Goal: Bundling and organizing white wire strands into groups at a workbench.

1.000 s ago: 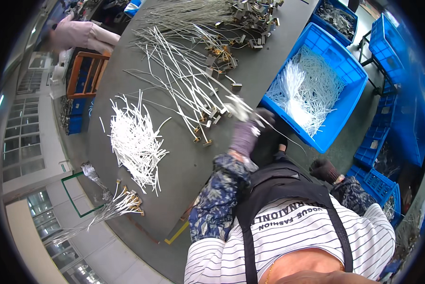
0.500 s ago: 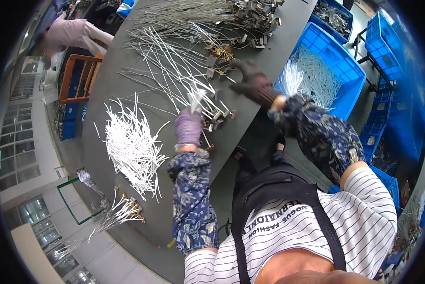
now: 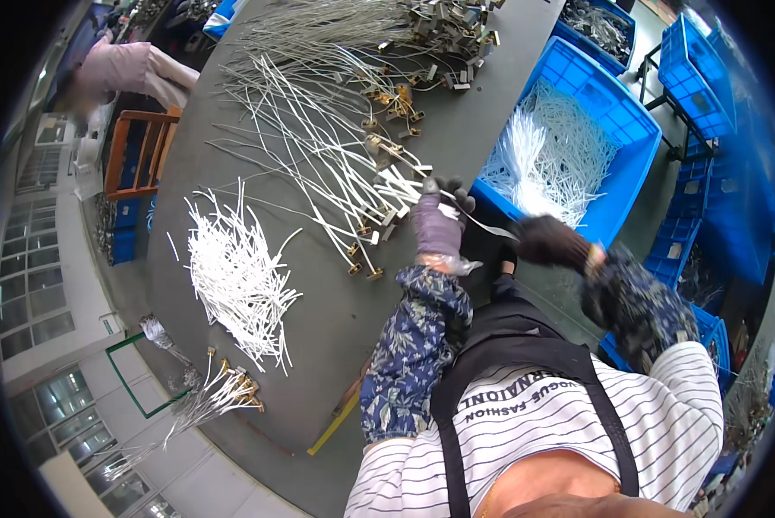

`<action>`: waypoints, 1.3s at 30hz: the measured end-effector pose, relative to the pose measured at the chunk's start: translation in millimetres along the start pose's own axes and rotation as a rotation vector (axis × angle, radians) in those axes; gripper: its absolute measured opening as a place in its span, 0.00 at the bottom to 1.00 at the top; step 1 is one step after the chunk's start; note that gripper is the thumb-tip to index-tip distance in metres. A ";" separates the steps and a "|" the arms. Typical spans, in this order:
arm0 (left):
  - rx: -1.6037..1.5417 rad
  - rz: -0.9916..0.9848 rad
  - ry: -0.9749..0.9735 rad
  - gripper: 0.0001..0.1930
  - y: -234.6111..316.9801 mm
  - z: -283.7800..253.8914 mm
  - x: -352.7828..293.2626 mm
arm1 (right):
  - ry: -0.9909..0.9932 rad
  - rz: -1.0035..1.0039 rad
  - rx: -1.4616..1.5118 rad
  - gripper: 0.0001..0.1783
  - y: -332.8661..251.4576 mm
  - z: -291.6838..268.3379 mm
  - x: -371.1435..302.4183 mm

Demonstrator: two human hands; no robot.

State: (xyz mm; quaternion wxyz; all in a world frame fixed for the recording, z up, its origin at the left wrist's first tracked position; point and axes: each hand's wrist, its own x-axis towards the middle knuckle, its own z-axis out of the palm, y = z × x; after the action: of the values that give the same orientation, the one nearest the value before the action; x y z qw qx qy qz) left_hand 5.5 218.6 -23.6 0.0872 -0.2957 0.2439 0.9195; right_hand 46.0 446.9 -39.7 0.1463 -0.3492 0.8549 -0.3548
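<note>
My left hand, in a purple glove, is closed over the table's near edge beside white-sleeved wires. My right hand, in a dark glove, is closed off the table edge, right of it. A thin white strip stretches between the two hands, its ends hidden in the fingers. Left of my left hand lie wires with white sleeves and small metal connectors. Further left is a heap of short white tubes.
The grey table holds a pile of metal-ended wires at its far side. A blue bin of white strands stands to the right. A bundle of wires with brass-coloured ends lies at left. Another person is at far left.
My left hand has moved right to the table edge. My right hand has moved from over the table to the right and nearer me, and a white strip now spans between them.
</note>
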 end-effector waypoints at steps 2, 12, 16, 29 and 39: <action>0.162 -0.009 0.042 0.10 -14.2 4.3 3.9 | -0.286 0.157 -0.339 0.03 -24.0 4.9 -76.5; 0.354 0.346 0.078 0.14 55.1 47.2 5.2 | -0.143 1.409 0.598 0.14 -39.1 25.9 -266.1; 0.370 0.476 0.038 0.13 86.7 61.2 5.0 | -0.123 1.431 0.608 0.13 -24.7 31.9 -271.0; 0.604 0.239 -0.018 0.14 41.5 53.6 -41.8 | -0.061 1.231 0.669 0.09 -33.3 17.2 -218.4; 0.777 0.268 -0.005 0.10 43.6 -17.6 -42.9 | 0.147 -0.137 0.405 0.30 -61.6 -0.5 86.1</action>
State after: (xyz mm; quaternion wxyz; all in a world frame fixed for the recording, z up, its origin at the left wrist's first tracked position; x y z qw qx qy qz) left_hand 35.7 171.3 6.4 0.0726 -0.2042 0.6093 0.7628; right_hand 14.7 355.7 4.1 0.1264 -0.3430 0.7488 -0.5529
